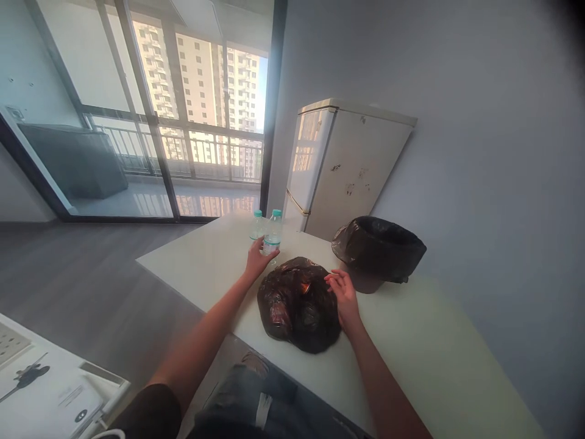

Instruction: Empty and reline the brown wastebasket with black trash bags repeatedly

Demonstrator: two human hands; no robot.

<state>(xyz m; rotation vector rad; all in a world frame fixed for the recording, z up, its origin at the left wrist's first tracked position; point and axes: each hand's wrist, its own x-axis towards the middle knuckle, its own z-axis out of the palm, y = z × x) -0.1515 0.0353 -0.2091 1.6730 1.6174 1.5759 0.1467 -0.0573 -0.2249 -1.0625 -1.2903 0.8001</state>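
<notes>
My left hand (259, 259) is around the lower part of a clear plastic bottle (273, 228) with a teal cap, fingers on its left side and thumb across its front. A second teal-capped bottle (256, 225) stands just behind it to the left. In front of me a full black garbage bag (299, 311) lies on the white table (388, 366), with reddish and orange contents showing through. My right hand (345, 299) is beside the bag's right edge, fingers apart and loosely bent, holding nothing. Whether it touches the bag is unclear.
A trash bin (379, 250) lined with a black bag stands at the table's right rear. Behind it is a white refrigerator (351, 164) against the grey wall. Glass sliding doors (205, 122) are at the left back. A white box (46, 390) sits at the lower left.
</notes>
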